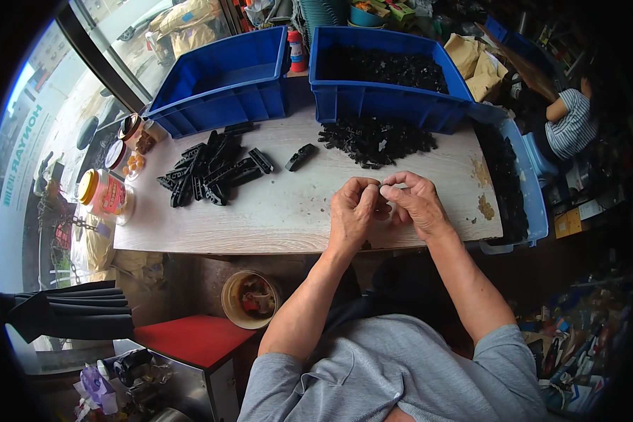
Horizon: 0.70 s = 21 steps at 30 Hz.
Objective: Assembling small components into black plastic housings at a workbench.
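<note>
1. Table (281, 218) is pale wood-look, kinda scuffed toward the right end, and the left hand (352, 211) and right hand (416, 204) meet over its near side.
2. The left hand has thumb and finger pinched on a tiny dark piece (382, 187), mostly hidden by fingers, so can't tell its shape.
3. The right hand pinches the same bit from the other side, tips basically together.
4. Just beyond the hands there's a messy heap of small black parts (373, 144), in front of a loaded blue bin (394, 103) with more black bits.
5. Second blue bin (225, 114) stands left of that one.
6. Over left: a jumbled pile of long black strips (204, 169), plus one loner strip (301, 157) between pile and heap.
7. Yellow-lidded jar (111, 197) sits at the left edge.
</note>
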Available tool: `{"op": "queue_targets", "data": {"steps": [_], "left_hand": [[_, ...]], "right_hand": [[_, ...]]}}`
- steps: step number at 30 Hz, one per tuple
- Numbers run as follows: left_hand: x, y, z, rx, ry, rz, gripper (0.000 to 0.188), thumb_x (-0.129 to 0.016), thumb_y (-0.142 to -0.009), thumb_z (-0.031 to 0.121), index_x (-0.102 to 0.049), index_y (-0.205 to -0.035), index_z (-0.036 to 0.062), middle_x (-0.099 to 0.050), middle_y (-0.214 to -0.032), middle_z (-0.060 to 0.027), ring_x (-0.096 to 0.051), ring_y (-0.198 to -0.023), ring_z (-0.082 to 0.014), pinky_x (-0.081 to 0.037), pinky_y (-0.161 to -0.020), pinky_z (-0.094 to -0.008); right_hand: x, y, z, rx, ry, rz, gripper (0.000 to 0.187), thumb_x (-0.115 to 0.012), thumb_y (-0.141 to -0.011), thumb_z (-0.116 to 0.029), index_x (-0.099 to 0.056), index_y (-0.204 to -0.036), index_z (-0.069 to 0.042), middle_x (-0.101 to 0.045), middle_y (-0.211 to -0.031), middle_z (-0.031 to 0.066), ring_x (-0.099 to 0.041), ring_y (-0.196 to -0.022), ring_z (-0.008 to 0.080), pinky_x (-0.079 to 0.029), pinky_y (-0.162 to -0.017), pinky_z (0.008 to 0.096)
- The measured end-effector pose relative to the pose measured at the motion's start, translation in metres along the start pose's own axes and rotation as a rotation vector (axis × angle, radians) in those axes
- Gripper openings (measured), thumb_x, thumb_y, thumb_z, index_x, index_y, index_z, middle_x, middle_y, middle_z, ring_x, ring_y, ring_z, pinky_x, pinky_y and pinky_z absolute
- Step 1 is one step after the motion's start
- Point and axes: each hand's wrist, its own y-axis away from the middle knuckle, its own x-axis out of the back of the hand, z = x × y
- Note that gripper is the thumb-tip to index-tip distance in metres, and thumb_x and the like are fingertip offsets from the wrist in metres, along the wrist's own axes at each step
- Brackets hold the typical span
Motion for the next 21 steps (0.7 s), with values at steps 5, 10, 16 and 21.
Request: {"op": "queue_targets", "data": {"steps": [5, 10, 16, 21], "left_hand": [[0.006, 0.002, 0.013, -0.211, -0.327, 0.109, 0.020, -0.063, -0.095, 0.014, -0.061, -0.106, -0.0020, -0.069, -0.087, -0.0119, -0.067, -0.074, -0.0181, -0.056, -0.064, -0.0281], [0.060, -0.031, 0.038, -0.780, -1.321, 0.551, 0.037, -0.069, -0.082, 0.012, -0.060, -0.116, 0.0025, -0.063, -0.110, -0.0156, -0.059, -0.094, -0.0343, -0.048, -0.083, -0.0422], [0.085, -0.044, 0.044, -0.398, -1.560, 0.426, 0.025, -0.068, -0.079, 0.013, -0.062, -0.102, 0.0046, -0.062, -0.100, -0.0136, -0.058, -0.098, -0.0339, -0.047, -0.083, -0.0439], [0.074, -0.029, 0.036, -0.592, -1.203, 0.388, 0.012, -0.066, -0.086, 0.011, -0.063, -0.095, 0.0037, -0.067, -0.084, -0.0115, -0.063, -0.074, -0.0285, -0.049, -0.068, -0.0378]], "right_hand": [[0.005, -0.002, 0.010, 0.043, -0.023, -0.032, 0.021, -0.076, -0.085, -0.020, -0.065, -0.097, -0.006, -0.053, -0.056, -0.0019, -0.047, -0.042, 0.0078, -0.045, -0.042, 0.0258], [0.003, 0.002, 0.004, -0.018, -0.114, -0.017, 0.018, -0.074, -0.087, -0.020, -0.065, -0.094, -0.006, -0.049, -0.049, 0.0015, -0.057, -0.044, 0.0145, -0.053, -0.044, 0.0315], [0.000, 0.002, 0.005, -0.019, -0.149, 0.016, 0.017, -0.074, -0.087, -0.022, -0.065, -0.095, -0.009, -0.050, -0.050, 0.0011, -0.058, -0.045, 0.0145, -0.057, -0.045, 0.0350], [0.001, 0.003, 0.006, 0.001, -0.228, 0.031, 0.017, -0.073, -0.087, -0.022, -0.065, -0.094, -0.009, -0.051, -0.051, 0.0009, -0.059, -0.049, 0.0142, -0.060, -0.052, 0.0390]]}}
